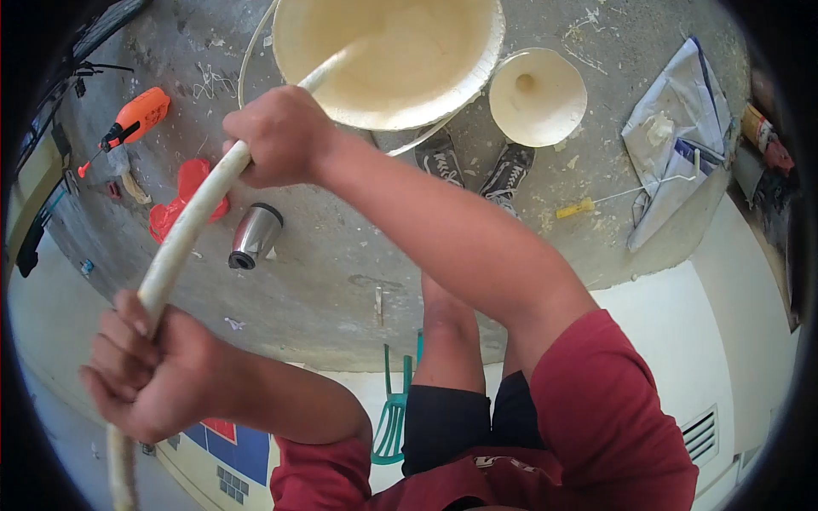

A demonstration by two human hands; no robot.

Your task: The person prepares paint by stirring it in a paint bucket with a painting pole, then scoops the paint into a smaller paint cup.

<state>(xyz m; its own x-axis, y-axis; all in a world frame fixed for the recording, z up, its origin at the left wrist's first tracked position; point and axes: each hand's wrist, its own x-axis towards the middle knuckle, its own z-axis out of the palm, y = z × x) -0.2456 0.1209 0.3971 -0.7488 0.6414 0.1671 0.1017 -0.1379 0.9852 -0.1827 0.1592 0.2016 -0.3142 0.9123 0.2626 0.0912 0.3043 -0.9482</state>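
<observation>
A long pale pole (194,213), smeared whitish, runs diagonally through both my fists. My right hand (285,136) is wrapped round its middle, just outside the bucket's near left side. Further up the pole, at the lower left, my left hand (158,366) grips it with curled fingers. The pole's far end reaches into a large round bucket (388,117) and dips into cream-coloured liquid (409,55), which hides the tip. A wire handle hangs round the outside of the bucket. Beside it on the right stands a smaller cream-coated bowl or pail (558,94).
On the concrete floor lie an orange spray bottle (141,115), red plastic (192,187), a steel tumbler (257,232) and a yellow-handled paint roller frame (575,208). A crumpled grey-white sack (677,128) lies at the right. Behind my legs is a green plastic chair (392,426).
</observation>
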